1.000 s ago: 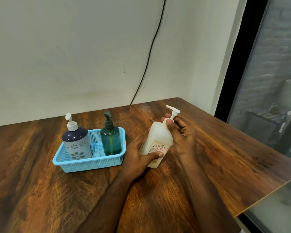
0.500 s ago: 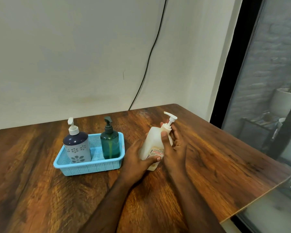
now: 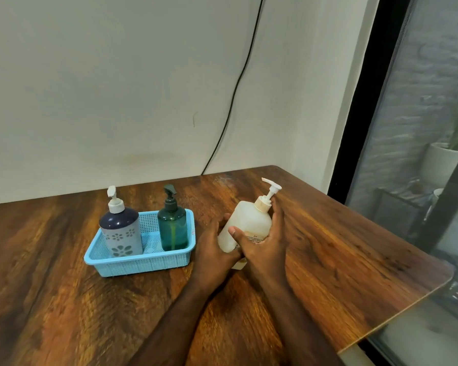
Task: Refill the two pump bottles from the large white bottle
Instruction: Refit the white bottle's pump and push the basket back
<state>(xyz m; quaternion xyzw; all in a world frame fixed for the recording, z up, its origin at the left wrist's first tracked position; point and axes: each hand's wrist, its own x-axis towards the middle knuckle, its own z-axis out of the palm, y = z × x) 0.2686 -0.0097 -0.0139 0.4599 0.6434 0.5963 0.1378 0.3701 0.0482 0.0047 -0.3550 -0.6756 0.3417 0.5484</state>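
The large white bottle [image 3: 249,220] with a white pump head leans to the right on the wooden table [image 3: 341,247]. My left hand [image 3: 212,249] wraps its lower left side. My right hand [image 3: 265,241] grips its right side and front, thumb across the label. A light blue basket [image 3: 140,262] to the left holds the two pump bottles upright: a dark blue and grey flowered one [image 3: 119,233] at its left and a teal green one [image 3: 173,228] at its right.
The table meets a white wall at the back, where a black cable [image 3: 233,101] runs down. The table's right edge ends beside a dark-framed window [image 3: 354,128] with a potted plant outside.
My right hand slid down from the pump neck to the body of the white bottle. The bottle stays tilted right in both hands.
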